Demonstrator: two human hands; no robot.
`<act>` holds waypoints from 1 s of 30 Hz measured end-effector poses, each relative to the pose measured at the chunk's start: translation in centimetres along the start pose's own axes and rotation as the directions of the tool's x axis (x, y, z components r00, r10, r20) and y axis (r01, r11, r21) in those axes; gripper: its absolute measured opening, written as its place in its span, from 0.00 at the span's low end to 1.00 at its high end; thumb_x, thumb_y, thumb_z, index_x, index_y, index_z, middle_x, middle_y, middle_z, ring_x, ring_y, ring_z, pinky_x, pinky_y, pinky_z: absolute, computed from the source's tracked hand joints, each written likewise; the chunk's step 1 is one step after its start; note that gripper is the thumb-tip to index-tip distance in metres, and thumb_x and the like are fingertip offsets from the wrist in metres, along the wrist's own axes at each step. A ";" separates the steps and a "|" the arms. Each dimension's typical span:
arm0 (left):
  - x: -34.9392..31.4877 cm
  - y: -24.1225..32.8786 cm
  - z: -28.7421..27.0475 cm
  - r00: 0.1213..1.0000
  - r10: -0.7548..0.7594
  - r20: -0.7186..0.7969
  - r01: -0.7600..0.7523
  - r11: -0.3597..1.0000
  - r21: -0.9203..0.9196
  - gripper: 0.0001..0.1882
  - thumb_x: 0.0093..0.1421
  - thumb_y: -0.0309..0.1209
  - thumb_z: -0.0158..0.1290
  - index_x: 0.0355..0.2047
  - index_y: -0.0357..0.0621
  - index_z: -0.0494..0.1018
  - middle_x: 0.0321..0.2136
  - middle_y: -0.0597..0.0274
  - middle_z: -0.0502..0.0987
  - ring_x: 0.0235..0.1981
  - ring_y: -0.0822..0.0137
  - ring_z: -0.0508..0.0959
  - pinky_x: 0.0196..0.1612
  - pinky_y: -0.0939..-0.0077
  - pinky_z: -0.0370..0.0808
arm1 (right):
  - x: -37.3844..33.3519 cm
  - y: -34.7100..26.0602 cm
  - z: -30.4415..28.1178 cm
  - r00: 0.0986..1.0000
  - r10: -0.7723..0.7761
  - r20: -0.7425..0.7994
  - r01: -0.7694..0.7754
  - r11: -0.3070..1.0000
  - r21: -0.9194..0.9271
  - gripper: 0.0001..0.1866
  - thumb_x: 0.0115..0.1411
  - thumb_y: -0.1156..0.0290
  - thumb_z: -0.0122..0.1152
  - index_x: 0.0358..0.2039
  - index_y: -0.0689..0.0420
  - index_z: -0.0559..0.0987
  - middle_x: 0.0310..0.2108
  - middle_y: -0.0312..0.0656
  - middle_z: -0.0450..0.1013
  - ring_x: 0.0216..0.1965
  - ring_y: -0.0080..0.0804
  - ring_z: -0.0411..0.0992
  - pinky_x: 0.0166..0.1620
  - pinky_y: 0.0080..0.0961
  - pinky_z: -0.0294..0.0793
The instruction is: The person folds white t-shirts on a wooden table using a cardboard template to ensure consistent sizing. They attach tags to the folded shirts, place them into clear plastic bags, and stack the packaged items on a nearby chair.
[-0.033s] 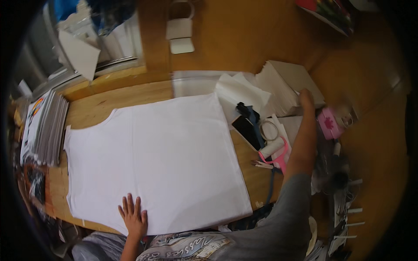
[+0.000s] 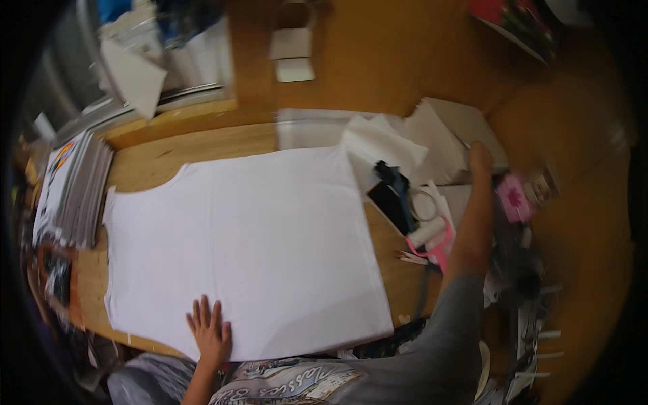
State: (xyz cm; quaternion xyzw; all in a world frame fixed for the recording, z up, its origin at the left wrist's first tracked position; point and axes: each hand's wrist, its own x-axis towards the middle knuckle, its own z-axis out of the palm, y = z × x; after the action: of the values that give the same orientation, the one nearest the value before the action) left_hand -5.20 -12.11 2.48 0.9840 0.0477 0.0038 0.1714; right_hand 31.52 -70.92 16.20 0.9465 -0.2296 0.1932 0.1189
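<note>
A white sleeveless-looking shirt [image 2: 270, 250] is spread flat across the wooden table. My left hand [image 2: 211, 335] rests palm down on its near edge, fingers spread. On the right, my arm stretches out to a thick stack of pale card sheets [image 2: 435, 138]. My right hand [image 2: 480, 156] is closed at the front corner of that stack, with a thin pale edge showing at the fingertips; the fingers are partly hidden.
Folded printed shirts [image 2: 73, 192] are piled at the left. Right of the white shirt lie a dark phone [image 2: 391, 208], a tape roll [image 2: 424, 204], a pink-handled lint roller [image 2: 437, 236] and loose white sheets [image 2: 381, 145]. A pink box [image 2: 514, 198] stands beyond my right forearm.
The whole view has shifted slightly, so things appear a little farther right. Both hands keep their places on the shirt and at the stack.
</note>
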 end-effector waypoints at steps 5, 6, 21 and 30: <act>3.7 2.0 0.6 0.997 0.068 0.041 -0.015 0.664 -0.747 0.32 0.52 0.32 0.48 0.55 0.36 0.49 0.50 0.47 0.61 0.51 0.55 0.62 0.52 0.66 0.59 | -13.4 -13.1 -5.7 0.766 -0.600 -0.231 0.558 0.799 -0.224 0.05 0.51 0.72 0.46 0.23 0.54 0.72 0.19 0.41 0.69 0.21 0.36 0.70 0.26 0.30 0.70; 5.1 3.2 -0.1 0.976 0.095 0.193 0.125 0.481 -0.868 0.36 0.55 0.38 0.47 0.57 0.37 0.43 0.50 0.49 0.62 0.49 0.59 0.65 0.49 0.67 0.62 | -18.7 -15.6 -8.0 0.684 -0.687 -0.247 0.670 0.725 -0.160 0.05 0.51 0.72 0.45 0.24 0.55 0.71 0.18 0.42 0.67 0.19 0.37 0.68 0.25 0.31 0.68; 7.7 -11.9 -10.1 0.956 0.181 0.232 0.252 -0.098 -0.963 0.34 0.45 0.25 0.57 0.52 0.37 0.54 0.47 0.59 0.65 0.47 0.68 0.65 0.49 0.75 0.63 | -33.1 -25.4 -4.6 0.404 -0.717 0.568 -0.660 0.202 0.724 0.22 0.54 0.71 0.52 0.49 0.62 0.64 0.28 0.36 0.70 0.28 0.22 0.68 0.32 0.15 0.68; 6.3 -25.1 -11.6 0.812 -0.542 -0.219 0.431 0.808 -0.402 0.27 0.40 0.27 0.59 0.43 0.44 0.65 0.38 0.46 0.68 0.41 0.54 0.69 0.44 0.68 0.66 | -41.6 -40.2 -9.5 0.523 -0.763 0.379 -0.511 0.074 0.856 0.29 0.48 0.87 0.50 0.52 0.61 0.60 0.20 0.34 0.66 0.16 0.17 0.62 0.17 0.12 0.65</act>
State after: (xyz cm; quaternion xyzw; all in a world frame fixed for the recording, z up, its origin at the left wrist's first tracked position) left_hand -1.49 15.93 4.84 0.8796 0.3275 0.1283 0.3203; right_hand 13.71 -16.95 1.78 0.7257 0.0519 -0.2011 -0.6559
